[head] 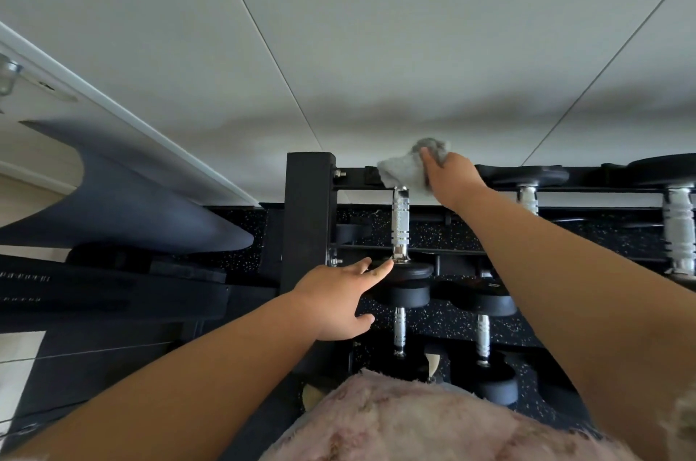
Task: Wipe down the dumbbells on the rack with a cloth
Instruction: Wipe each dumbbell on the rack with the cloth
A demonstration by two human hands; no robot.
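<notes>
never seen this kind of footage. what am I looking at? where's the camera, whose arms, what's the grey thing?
One picture, from a wide-angle camera worn on a person's head, looking down at their own bare arms. No robot. In front is a black rack holding dumbbells with chrome handles and black ends. The right hand presses a grey cloth onto the far end of the leftmost top dumbbell. The left hand is open, fingertips touching that dumbbell's near end, holding nothing. More dumbbells sit to the right and on the row below. The pink fuzzy patch at the bottom is the person's clothing.
</notes>
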